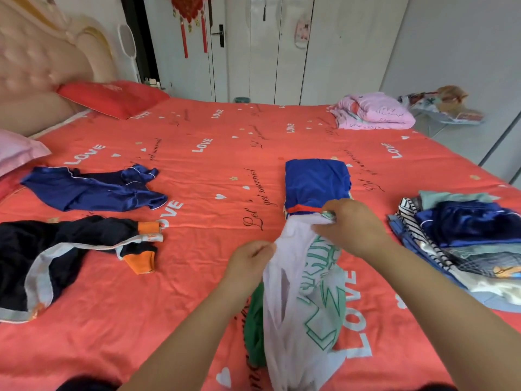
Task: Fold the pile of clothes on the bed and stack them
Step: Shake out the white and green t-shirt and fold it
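A white garment with green lettering hangs bunched between my hands over the red bed sheet. My left hand pinches its left edge. My right hand grips its top edge, just in front of a folded blue garment with an orange stripe. A stack of folded clothes lies at the right, topped by shiny navy fabric. Unfolded at the left lie a navy satin piece and a black garment with grey trim and orange cuffs.
A red pillow and a pink pillow lie by the padded headboard at the far left. A pink blanket sits at the bed's far right corner. White wardrobe doors stand behind the bed.
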Available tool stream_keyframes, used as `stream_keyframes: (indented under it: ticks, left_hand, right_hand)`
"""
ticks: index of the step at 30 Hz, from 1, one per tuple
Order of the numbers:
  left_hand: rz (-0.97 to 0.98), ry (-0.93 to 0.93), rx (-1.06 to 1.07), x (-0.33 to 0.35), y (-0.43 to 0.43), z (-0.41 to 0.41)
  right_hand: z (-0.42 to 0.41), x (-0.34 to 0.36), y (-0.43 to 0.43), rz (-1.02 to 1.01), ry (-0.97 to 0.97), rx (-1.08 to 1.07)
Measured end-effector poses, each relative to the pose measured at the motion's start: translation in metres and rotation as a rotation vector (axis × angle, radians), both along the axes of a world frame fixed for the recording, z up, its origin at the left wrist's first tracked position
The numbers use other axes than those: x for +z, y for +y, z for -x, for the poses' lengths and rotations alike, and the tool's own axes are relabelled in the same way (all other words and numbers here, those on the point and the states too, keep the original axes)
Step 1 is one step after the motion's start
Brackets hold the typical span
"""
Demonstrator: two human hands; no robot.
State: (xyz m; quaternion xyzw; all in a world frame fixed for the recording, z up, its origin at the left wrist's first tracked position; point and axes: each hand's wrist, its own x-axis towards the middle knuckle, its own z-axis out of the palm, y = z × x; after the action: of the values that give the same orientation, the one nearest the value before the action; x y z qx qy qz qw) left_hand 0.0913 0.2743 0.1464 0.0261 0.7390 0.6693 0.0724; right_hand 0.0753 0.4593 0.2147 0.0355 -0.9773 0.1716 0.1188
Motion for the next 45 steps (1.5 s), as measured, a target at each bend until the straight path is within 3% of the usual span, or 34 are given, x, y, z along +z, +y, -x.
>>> stream_keyframes:
  ticks: [2, 5, 8, 11, 16, 20, 26, 35, 38, 40, 42, 45]
  left_hand:
    - [-0.106, -0.001, -0.033, 0.024, 0.003, 0.005]
    - [-0.086, 0.109, -0.153, 0.059, 0.009, 0.012]
    - [-0.064, 0.195, -0.181, 0.093, 0.013, 0.022]
    - [-0.021, 0.324, -0.058, 0.126, 0.012, 0.029]
    - [0.331, 0.641, 0.039, 0.135, 0.011, 0.023]
    - [0.484, 0.796, 0.228, 0.112, -0.004, 0.024]
    - [0.551, 0.724, 0.299, 0.105, -0.034, 0.037]
    - [0.322, 0.579, -0.227, 0.130, 0.010, 0.017]
    - [0.293, 0.642, -0.374, 0.151, 0.038, -0.002]
    - [0.371, 0.667, -0.462, 0.164, 0.047, -0.011]
    - [0.333, 0.577, -0.447, 0.169, 0.056, -0.006]
    - [0.106, 0.427, -0.278, 0.172, 0.048, 0.007]
  right_hand:
    - [-0.006, 0.007, 0.004, -0.034, -0.029, 0.159]
    - [-0.015, 0.021, -0.008, 0.145, -0.072, 0.453]
    - [-0.016, 0.040, -0.015, 0.307, 0.020, 0.390]
    - [-0.012, 0.070, -0.015, 0.282, 0.203, 0.293]
    - [-0.011, 0.132, -0.020, 0.336, 0.406, 0.226]
    - [-0.014, 0.173, -0.018, 0.340, 0.502, 0.189]
    - [-0.026, 0.199, -0.007, 0.458, 0.479, 0.205]
    - [-0.062, 0.213, 0.002, 0.475, 0.279, 0.405]
    - [-0.071, 0.217, 0.009, 0.477, 0.205, 0.457]
    - [-0.075, 0.220, 0.012, 0.504, 0.172, 0.482]
    - [-0.079, 0.224, 0.017, 0.558, 0.179, 0.482]
    - [-0.084, 0.231, 0.032, 0.659, 0.220, 0.428]
